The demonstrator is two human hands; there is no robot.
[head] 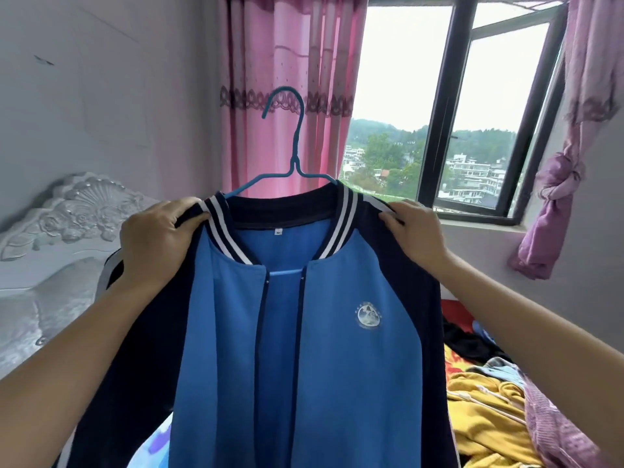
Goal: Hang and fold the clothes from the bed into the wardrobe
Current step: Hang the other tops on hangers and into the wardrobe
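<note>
In the head view, the left hand [158, 234] and right hand [417, 231] each curl their fingers over one shoulder of the blue jacket [337, 359]. It hangs between them on a teal hanger [294, 153] whose hook stands free above them. Neither hand holds the hook and the jacket front is open, so I judge that loosening either grip could tip the hanger. A shoulder might then slide off towards the heaped clothes [486, 403] on the bed beneath the right hand.
</note>
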